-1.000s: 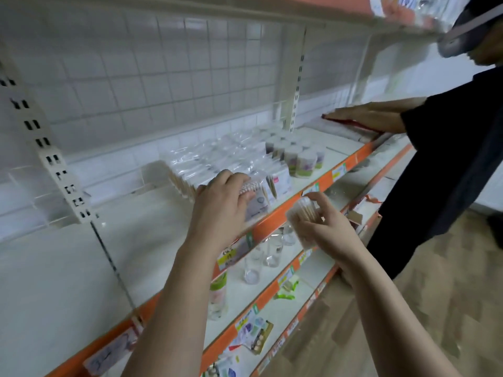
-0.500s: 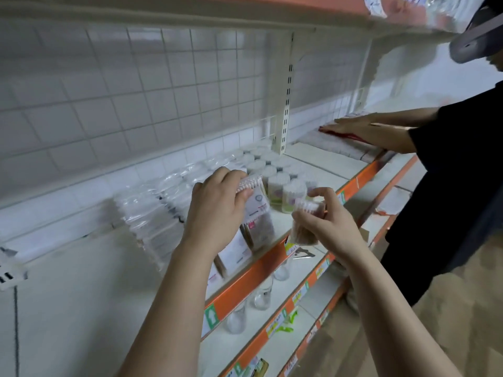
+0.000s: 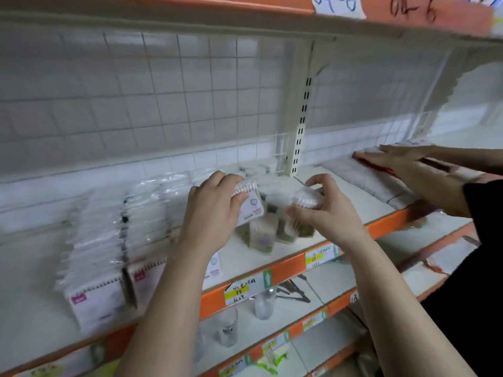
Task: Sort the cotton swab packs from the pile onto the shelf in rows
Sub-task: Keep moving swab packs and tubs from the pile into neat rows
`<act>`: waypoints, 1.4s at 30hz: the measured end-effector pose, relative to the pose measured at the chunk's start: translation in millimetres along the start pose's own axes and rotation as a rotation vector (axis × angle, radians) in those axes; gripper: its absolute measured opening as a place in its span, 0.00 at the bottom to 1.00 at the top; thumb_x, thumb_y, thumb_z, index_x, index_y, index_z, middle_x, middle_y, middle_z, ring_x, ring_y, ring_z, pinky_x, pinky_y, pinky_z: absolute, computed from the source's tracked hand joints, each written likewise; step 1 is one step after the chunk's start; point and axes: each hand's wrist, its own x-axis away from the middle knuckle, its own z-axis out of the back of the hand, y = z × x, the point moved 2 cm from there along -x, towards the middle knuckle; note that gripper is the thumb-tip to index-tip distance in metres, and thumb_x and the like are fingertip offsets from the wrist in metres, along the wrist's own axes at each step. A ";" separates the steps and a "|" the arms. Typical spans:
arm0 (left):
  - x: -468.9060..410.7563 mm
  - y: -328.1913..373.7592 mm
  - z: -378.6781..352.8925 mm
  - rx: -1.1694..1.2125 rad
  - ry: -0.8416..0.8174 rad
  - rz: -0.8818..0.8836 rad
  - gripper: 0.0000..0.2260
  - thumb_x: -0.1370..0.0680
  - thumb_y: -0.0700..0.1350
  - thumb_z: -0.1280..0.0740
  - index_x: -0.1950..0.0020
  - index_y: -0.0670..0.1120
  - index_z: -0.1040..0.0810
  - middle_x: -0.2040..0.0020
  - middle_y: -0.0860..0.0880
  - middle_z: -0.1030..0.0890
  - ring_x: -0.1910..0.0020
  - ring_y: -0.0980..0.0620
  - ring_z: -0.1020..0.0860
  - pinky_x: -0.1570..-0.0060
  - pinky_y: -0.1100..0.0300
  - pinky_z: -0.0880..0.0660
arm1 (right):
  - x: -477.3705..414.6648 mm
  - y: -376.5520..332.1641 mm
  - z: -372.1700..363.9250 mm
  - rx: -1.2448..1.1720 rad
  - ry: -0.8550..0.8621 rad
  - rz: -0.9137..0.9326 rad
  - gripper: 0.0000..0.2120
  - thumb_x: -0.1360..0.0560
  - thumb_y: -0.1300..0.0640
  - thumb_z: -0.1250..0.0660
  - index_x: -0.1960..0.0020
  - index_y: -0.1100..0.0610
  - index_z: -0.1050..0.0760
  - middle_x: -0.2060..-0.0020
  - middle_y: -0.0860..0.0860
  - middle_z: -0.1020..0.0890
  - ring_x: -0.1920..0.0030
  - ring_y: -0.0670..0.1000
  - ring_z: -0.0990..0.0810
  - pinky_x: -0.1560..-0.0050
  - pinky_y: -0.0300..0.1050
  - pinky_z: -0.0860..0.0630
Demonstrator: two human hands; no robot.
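Note:
My left hand (image 3: 215, 213) grips a flat cotton swab pack (image 3: 251, 205) with a white label, held upright over the white shelf (image 3: 32, 308). My right hand (image 3: 324, 210) pinches a second, clear swab pack (image 3: 304, 201) just right of it, above a few standing packs (image 3: 261, 235). Rows of flat swab packs (image 3: 109, 240) run back from the shelf's front edge on the left. Round swab tubs (image 3: 253, 171) stand at the back behind my hands.
Another person's hands (image 3: 402, 161) press on flat white packs (image 3: 362, 175) at the right of the same shelf. An upright slotted post (image 3: 300, 126) divides the bays. Clear glasses (image 3: 265, 303) stand on the lower shelf. An orange shelf edge (image 3: 272, 4) hangs overhead.
My right hand has risen from below the shelf edge up to the shelf with its pack. My view has swung right and closer. My left hand still holds its pack.

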 end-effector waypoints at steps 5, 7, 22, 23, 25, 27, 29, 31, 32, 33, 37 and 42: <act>-7.0 18.7 -12.8 -0.069 0.037 0.092 0.18 0.23 0.52 0.43 0.39 0.45 0.23 0.47 0.46 0.22 0.47 0.43 0.24 0.47 0.47 0.29 | -33.8 26.4 17.8 0.008 -0.062 0.088 0.14 0.32 0.41 0.28 0.51 0.44 0.27 0.57 0.56 0.20 0.59 0.54 0.20 0.59 0.47 0.25; -9.5 19.8 -17.0 -0.090 0.047 0.117 0.18 0.23 0.51 0.42 0.39 0.45 0.23 0.47 0.46 0.22 0.47 0.43 0.23 0.48 0.48 0.29 | -48.9 35.9 18.8 -0.013 -0.082 0.095 0.17 0.32 0.35 0.32 0.50 0.44 0.27 0.57 0.55 0.20 0.57 0.52 0.20 0.59 0.46 0.25; -66.7 -7.5 -42.0 -0.179 0.109 0.151 0.15 0.22 0.51 0.42 0.40 0.46 0.24 0.48 0.49 0.23 0.48 0.45 0.24 0.51 0.53 0.34 | -154.3 66.0 2.7 0.061 -0.025 0.096 0.16 0.33 0.38 0.28 0.58 0.48 0.29 0.57 0.54 0.21 0.60 0.51 0.25 0.67 0.42 0.36; -70.6 -10.0 -44.2 -0.187 0.103 0.152 0.14 0.21 0.50 0.41 0.40 0.46 0.24 0.48 0.49 0.24 0.48 0.46 0.25 0.51 0.53 0.35 | -160.2 68.8 -1.0 0.060 -0.033 0.085 0.16 0.33 0.38 0.29 0.57 0.47 0.29 0.56 0.54 0.21 0.59 0.51 0.24 0.66 0.42 0.35; -75.9 -14.7 -48.2 -0.196 0.095 0.159 0.12 0.20 0.48 0.39 0.39 0.47 0.24 0.47 0.49 0.24 0.48 0.46 0.25 0.50 0.55 0.36 | -169.9 73.9 -8.7 0.070 -0.058 0.066 0.15 0.30 0.40 0.30 0.51 0.48 0.26 0.52 0.54 0.22 0.56 0.52 0.24 0.60 0.42 0.34; -78.6 -18.4 -52.1 -0.206 0.093 0.158 0.13 0.20 0.49 0.40 0.39 0.46 0.24 0.48 0.49 0.24 0.48 0.47 0.25 0.51 0.55 0.36 | -175.6 79.7 -15.4 0.111 -0.091 0.049 0.17 0.28 0.45 0.32 0.44 0.52 0.24 0.49 0.54 0.25 0.52 0.52 0.26 0.55 0.41 0.35; -80.4 -19.9 -55.6 -0.218 0.090 0.163 0.16 0.22 0.52 0.43 0.39 0.46 0.24 0.48 0.49 0.23 0.48 0.46 0.24 0.51 0.56 0.36 | -179.8 85.6 -21.7 0.129 -0.128 0.040 0.18 0.27 0.47 0.32 0.41 0.54 0.24 0.49 0.55 0.24 0.49 0.54 0.26 0.52 0.42 0.33; -82.1 -19.6 -58.5 -0.221 0.094 0.180 0.18 0.23 0.52 0.43 0.39 0.46 0.24 0.48 0.49 0.23 0.49 0.46 0.24 0.51 0.54 0.35 | -184.6 89.5 -27.0 0.149 -0.161 0.033 0.18 0.28 0.47 0.31 0.43 0.55 0.24 0.50 0.56 0.22 0.46 0.55 0.25 0.51 0.44 0.31; -82.9 -18.8 -59.4 -0.226 0.099 0.191 0.18 0.23 0.52 0.43 0.39 0.46 0.24 0.48 0.49 0.23 0.49 0.46 0.24 0.50 0.54 0.35 | -187.6 91.5 -29.7 0.165 -0.179 0.030 0.18 0.29 0.46 0.31 0.44 0.55 0.23 0.51 0.56 0.21 0.46 0.56 0.25 0.52 0.44 0.31; -83.9 -17.6 -60.2 -0.234 0.106 0.202 0.18 0.23 0.52 0.43 0.40 0.46 0.24 0.48 0.49 0.23 0.49 0.46 0.24 0.50 0.53 0.35 | -190.4 93.0 -32.5 0.181 -0.201 0.027 0.18 0.29 0.45 0.31 0.45 0.56 0.23 0.53 0.56 0.21 0.46 0.56 0.25 0.53 0.44 0.31; -86.3 -14.1 -64.7 -0.266 0.132 0.239 0.17 0.23 0.51 0.42 0.40 0.45 0.23 0.50 0.48 0.23 0.51 0.44 0.23 0.51 0.50 0.32 | -195.5 94.5 -41.0 0.222 -0.283 0.049 0.21 0.27 0.44 0.32 0.41 0.57 0.24 0.51 0.56 0.20 0.43 0.57 0.25 0.53 0.42 0.33; -87.8 -10.7 -71.7 -0.303 0.146 0.273 0.16 0.24 0.50 0.40 0.41 0.45 0.22 0.50 0.47 0.22 0.50 0.43 0.23 0.51 0.49 0.29 | -200.9 96.7 -42.2 0.132 -0.358 0.034 0.23 0.25 0.47 0.34 0.32 0.53 0.31 0.43 0.52 0.23 0.41 0.54 0.26 0.50 0.39 0.35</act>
